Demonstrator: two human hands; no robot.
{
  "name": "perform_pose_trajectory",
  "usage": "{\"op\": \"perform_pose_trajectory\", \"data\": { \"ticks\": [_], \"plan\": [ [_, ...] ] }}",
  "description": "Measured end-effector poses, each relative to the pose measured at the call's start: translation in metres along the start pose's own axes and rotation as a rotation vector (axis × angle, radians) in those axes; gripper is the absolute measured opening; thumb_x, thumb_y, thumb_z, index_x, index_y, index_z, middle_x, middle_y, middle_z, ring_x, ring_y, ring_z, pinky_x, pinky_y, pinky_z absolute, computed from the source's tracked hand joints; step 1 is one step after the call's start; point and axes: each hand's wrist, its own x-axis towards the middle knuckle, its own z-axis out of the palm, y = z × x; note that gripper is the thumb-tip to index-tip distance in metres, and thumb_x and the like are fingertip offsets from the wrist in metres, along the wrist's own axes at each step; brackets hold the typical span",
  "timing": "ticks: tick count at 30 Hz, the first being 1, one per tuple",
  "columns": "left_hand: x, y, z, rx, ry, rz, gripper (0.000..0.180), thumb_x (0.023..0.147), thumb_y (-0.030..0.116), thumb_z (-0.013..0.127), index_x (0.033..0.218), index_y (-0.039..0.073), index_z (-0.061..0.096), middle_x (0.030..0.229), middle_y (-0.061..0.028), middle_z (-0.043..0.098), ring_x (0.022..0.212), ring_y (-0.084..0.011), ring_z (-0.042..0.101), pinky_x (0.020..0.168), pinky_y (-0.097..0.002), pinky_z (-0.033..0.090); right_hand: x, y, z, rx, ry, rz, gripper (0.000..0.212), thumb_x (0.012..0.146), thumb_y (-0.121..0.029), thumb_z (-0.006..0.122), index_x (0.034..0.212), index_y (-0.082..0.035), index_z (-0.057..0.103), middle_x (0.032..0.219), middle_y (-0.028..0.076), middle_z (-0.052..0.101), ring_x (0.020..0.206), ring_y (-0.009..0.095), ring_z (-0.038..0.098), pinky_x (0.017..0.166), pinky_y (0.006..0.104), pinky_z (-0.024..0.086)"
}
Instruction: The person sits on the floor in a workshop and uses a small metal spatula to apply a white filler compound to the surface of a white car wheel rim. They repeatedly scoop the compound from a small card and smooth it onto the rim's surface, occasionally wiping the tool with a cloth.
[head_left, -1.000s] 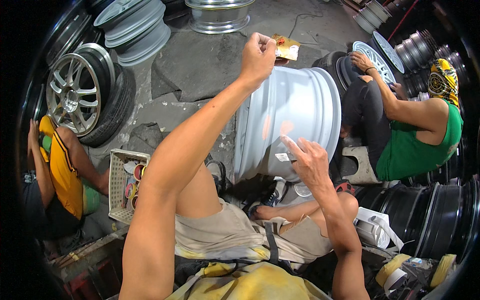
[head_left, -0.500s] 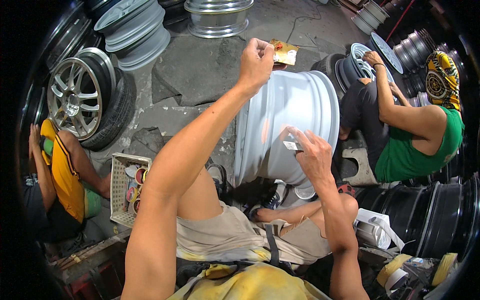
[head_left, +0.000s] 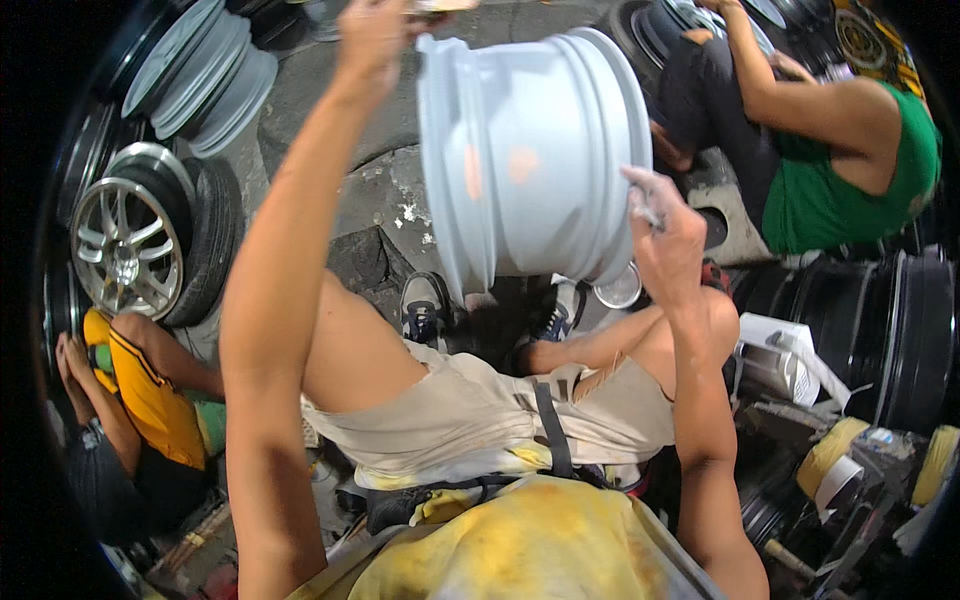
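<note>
A pale grey wheel rim (head_left: 530, 160) stands on its edge between my knees, its barrel facing me. My left hand (head_left: 375, 35) reaches over its far top edge, fingers closed on a tan sheet (head_left: 445, 5) that the frame's top edge mostly cuts off. My right hand (head_left: 665, 230) rests against the rim's right lip, pinching a small grey piece (head_left: 645, 210) to the surface. Two faint orange patches show on the barrel.
A person in a green top (head_left: 850, 170) sits at the right by dark wheels. Another person in yellow (head_left: 140, 400) crouches at the lower left. An alloy wheel with tyre (head_left: 130, 240), stacked rims (head_left: 200, 70), black tyres (head_left: 900, 330), tape rolls (head_left: 830, 460) and a small tin (head_left: 620, 290) surround me.
The view has closed in on the rim, which now fills the upper middle. My left hand went up toward the top edge; my right hand slid from the barrel's middle to its right lip.
</note>
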Motion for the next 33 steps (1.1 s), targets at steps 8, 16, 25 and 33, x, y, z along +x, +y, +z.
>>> {"op": "perform_pose_trajectory", "data": {
  "ticks": [8, 16, 25, 33],
  "plan": [
    [-0.034, 0.056, -0.095, 0.519, -0.199, -0.353, 0.022, 0.097, 0.021, 0.063, 0.112, 0.007, 0.068, 0.099, -0.0086, 0.071, 0.081, -0.0159, 0.071, 0.082, -0.0286, 0.060, -0.013, 0.038, -0.039, 0.109, 0.207, 0.323, 0.019, 0.092, -0.008, 0.068, 0.111, -0.004, 0.068, 0.067, -0.007, 0.033, 0.062, 0.005, 0.031, 0.056, 0.0241, 0.029],
    [-0.091, -0.037, -0.185, 1.260, -0.817, -1.029, 0.016, 0.086, 0.017, 0.070, 0.086, 0.001, 0.071, 0.073, -0.0074, 0.070, 0.067, -0.0146, 0.068, 0.053, -0.0286, 0.057, 0.006, 0.030, -0.070, 0.291, 0.213, 0.247, 0.024, 0.094, -0.010, 0.068, 0.116, -0.005, 0.066, 0.095, 0.000, 0.074, 0.077, 0.004, 0.056, 0.073, 0.0201, 0.047],
    [-0.201, -0.146, -0.148, 0.863, -0.435, -1.367, 0.025, 0.091, 0.026, 0.069, 0.096, 0.002, 0.074, 0.091, -0.0154, 0.075, 0.074, -0.0219, 0.074, 0.054, -0.0342, 0.060, -0.053, 0.073, -0.151, -0.017, 0.094, 0.344, 0.027, 0.092, -0.017, 0.070, 0.115, -0.003, 0.068, 0.076, 0.006, 0.060, 0.068, 0.010, 0.051, 0.063, 0.0297, 0.045],
    [-0.223, -0.193, -0.133, 1.149, -0.562, -1.249, 0.025, 0.089, 0.029, 0.069, 0.096, 0.006, 0.074, 0.094, -0.0130, 0.075, 0.077, -0.0240, 0.072, 0.062, -0.0397, 0.058, -0.212, 0.081, -0.134, -0.195, -0.209, 0.747, 0.036, 0.089, -0.016, 0.066, 0.125, -0.011, 0.061, 0.069, 0.019, 0.060, 0.066, 0.039, 0.060, 0.064, 0.0453, 0.047]
  ]
}}
